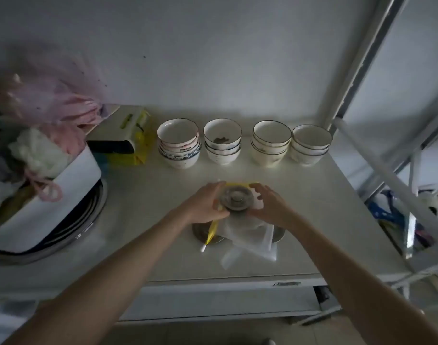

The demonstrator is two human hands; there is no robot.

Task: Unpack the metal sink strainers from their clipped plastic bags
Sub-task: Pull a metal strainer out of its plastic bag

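A round metal sink strainer (235, 199) in a clear plastic bag is held above the table between both hands. My left hand (205, 204) grips its left rim and my right hand (270, 204) holds the bag's right side. A yellow clip (240, 184) runs along the bag's far edge. Below the hands, empty clear bags (252, 241) lie on the table over two bare metal strainers (200, 232). A second yellow clip (210, 232) lies loose across the left one.
Stacks of ceramic bowls (179, 145) line the back of the white table (325, 220). A yellow tissue pack (128, 135) and a white bin of bags and cloths (51, 190) stand at left. A metal shelf frame (387, 170) rises at right.
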